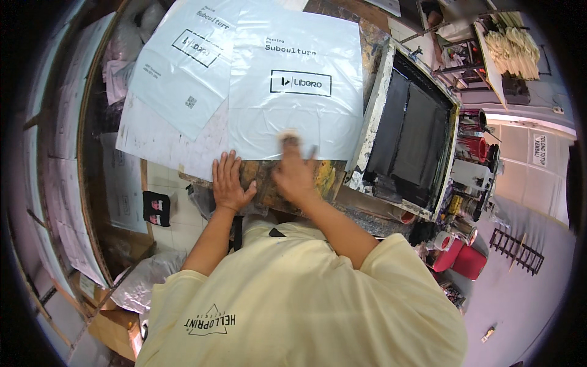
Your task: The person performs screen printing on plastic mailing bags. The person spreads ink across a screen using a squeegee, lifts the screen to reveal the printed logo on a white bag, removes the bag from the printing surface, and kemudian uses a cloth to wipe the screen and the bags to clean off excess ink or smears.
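A large white plastic bag (298, 79) with dark print lies flat on the work table, its near part wrinkled. Over its near edge reaches my right hand (296, 178), smeared by motion. A small beige pad (288, 136) is at its fingertips, pressed against the plastic; the blur hides its exact kind. My left hand (230, 182) rests with fingers spread, its fingertips on the near edge of a white board (153, 137) beside the bag. Another printed white bag (177, 79) lies slanted on that board, at the left of the first.
A screen-printing frame (406, 131) with a dark mesh sits tilted at the table's right. Past it stand ink pots (471, 147) and a red chair (468, 262). Racks of white sheets (70, 153) line the left, with a cardboard box (116, 330) on the floor.
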The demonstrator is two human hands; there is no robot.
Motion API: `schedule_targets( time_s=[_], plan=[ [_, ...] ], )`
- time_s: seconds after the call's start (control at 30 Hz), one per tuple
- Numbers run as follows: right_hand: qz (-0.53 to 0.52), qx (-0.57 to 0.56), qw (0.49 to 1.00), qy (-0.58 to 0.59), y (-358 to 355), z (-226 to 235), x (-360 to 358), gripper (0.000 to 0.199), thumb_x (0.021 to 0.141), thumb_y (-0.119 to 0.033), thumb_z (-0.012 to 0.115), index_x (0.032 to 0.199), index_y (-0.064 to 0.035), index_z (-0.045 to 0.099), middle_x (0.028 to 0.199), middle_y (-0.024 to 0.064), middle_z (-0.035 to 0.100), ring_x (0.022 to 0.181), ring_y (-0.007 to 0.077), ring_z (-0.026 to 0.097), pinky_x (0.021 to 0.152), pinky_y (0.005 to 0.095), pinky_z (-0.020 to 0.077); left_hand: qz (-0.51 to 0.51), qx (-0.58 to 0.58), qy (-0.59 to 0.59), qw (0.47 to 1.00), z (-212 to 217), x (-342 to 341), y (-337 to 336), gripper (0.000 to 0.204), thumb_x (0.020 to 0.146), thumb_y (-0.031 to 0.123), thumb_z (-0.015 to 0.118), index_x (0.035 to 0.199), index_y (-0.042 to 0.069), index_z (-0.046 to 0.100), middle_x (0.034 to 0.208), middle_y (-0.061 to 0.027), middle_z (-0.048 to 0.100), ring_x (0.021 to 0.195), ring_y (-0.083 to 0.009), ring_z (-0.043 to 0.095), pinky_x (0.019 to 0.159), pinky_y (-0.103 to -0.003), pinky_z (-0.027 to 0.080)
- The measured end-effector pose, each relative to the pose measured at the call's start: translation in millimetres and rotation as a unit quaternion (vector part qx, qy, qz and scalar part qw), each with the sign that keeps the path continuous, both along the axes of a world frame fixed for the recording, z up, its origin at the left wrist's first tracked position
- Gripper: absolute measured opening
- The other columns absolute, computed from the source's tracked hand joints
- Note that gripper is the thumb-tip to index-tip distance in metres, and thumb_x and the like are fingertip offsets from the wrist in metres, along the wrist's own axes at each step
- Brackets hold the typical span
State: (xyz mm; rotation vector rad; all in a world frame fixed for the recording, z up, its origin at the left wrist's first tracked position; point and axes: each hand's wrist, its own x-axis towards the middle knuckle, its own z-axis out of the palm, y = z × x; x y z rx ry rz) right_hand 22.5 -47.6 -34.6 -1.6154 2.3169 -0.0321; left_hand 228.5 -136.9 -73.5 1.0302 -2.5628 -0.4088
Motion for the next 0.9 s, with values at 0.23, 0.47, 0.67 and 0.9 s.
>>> schedule_targets(
  time_s=[0.23,0.47,0.67,0.9],
  plan=[
    [-0.245,-0.040,0.969,0.002,5.4,-18.5,-26.3,0.081,0.104,-0.048,0.045,0.158,0.0098,0.024,0.168,0.0271,0.022,0.158,0.0377,0.014,0.122,0.0695,0.0056,0.000,0.003,-0.010,1.000,-1.7,1.1,1.9,0.077,0.083,0.046,0.066,0.144,0.003,0.047,0.159,-0.0179,0.040,0.151,-0.0374,0.031,0.126,-0.057,0.017],
    [0.159,-0.044,0.975,-0.146,-46.5,6.4,29.6,0.078,0.100,-0.041,0.050,0.159,0.0030,0.028,0.168,0.0187,0.028,0.159,0.0302,0.018,0.122,0.0707,-0.0047,-0.007,0.012,0.006,1.000,1.9,1.6,-0.2,0.075,0.085,0.048,0.065,0.142,0.003,0.049,0.158,-0.0186,0.042,0.150,-0.0381,0.032,0.125,-0.059,0.019],
    [-0.265,0.024,0.962,0.066,-12.7,-28.2,-71.4,0.085,0.105,-0.055,0.041,0.161,0.0059,0.018,0.170,0.0207,0.019,0.159,0.0327,0.015,0.122,0.0686,0.0059,-0.001,0.000,-0.004,1.000,1.0,1.2,2.8,0.074,0.084,0.046,0.066,0.141,0.002,0.049,0.157,-0.0197,0.043,0.150,-0.0393,0.032,0.125,-0.059,0.020],
    [-0.013,-0.035,0.999,-0.034,-70.2,-17.2,10.8,0.081,0.105,-0.055,0.037,0.161,0.0024,0.023,0.169,0.0210,0.024,0.158,0.0327,0.019,0.121,0.0712,-0.0009,-0.004,0.002,-0.011,1.000,1.4,0.6,1.1,0.075,0.082,0.046,0.067,0.141,0.002,0.050,0.157,-0.0192,0.043,0.150,-0.0393,0.033,0.125,-0.060,0.019]
  ],
)
